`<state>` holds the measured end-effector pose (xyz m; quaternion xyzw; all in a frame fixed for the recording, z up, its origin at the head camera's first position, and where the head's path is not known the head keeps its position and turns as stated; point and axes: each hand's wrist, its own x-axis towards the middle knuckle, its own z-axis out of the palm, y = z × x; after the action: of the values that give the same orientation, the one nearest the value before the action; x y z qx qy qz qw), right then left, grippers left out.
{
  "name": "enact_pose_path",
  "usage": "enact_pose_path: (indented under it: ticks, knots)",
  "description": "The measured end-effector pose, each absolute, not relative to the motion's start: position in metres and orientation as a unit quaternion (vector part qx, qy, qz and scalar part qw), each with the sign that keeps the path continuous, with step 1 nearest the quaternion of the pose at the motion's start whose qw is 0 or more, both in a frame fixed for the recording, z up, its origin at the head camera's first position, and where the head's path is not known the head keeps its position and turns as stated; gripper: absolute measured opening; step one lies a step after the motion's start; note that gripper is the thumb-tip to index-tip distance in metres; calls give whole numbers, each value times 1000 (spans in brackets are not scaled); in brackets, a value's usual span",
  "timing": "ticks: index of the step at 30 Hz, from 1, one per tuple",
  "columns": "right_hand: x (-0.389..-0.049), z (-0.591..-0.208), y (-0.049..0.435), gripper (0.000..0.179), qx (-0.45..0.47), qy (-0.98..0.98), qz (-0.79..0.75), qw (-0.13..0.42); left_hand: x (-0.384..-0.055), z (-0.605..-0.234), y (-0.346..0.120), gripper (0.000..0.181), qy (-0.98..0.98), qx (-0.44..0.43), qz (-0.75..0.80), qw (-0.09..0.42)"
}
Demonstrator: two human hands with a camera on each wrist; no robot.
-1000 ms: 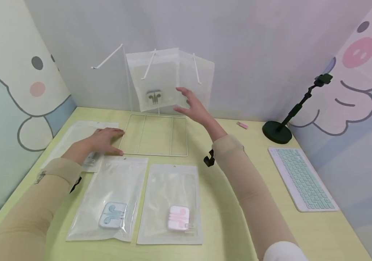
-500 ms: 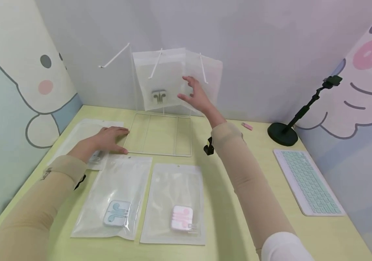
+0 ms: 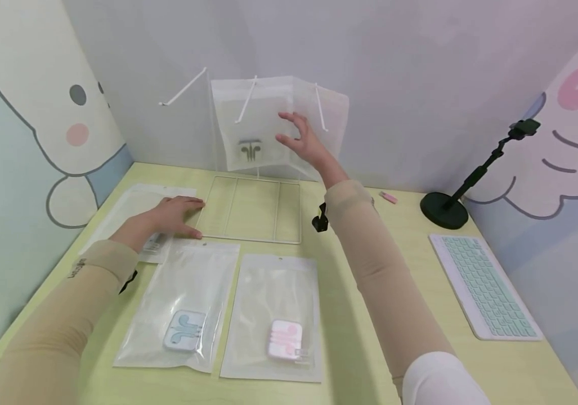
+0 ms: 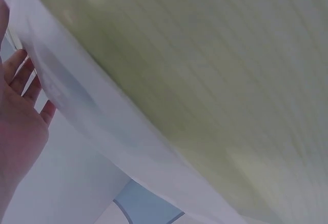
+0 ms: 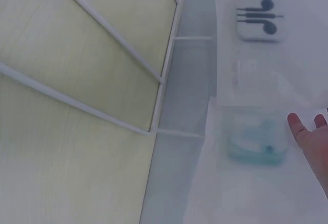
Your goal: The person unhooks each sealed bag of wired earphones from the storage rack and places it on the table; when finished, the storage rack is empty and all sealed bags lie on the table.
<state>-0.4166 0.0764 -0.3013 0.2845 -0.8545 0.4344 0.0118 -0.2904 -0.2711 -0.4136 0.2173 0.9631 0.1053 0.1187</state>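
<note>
Nearer right hand [image 3: 306, 142] spread, empty; frosted white rectangular plastic bag [image 3: 264, 121] hangs lengthwise, its ten o'clock; left hand [image 3: 171, 216] fingers extended, against white wire rack [image 3: 268, 241].

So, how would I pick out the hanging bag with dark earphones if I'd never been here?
Find the white wire rack at the back of the pale yellow table. On the middle one of its three hooks hangs a milky bag. Dark earphones show near its bottom, whereas the bag on the right hook shows something teal.
</note>
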Motion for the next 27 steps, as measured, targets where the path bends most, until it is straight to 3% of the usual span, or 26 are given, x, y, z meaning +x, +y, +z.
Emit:
enact_pose_path:
  ticks: [10, 20, 27]
  knots:
    - [-408, -327, 81, 51, 287, -858, 425, -16, -292, -410, -271, 98, 965, 216, 102, 112]
    - [-393, -353, 86, 56, 296, -845, 441, -68, -290, -412, -272, 95, 965, 217, 104, 101]
    - [-387, -354, 92, 55, 322, -833, 446, -56, -288, -410, -270, 94, 964, 218, 110, 106]
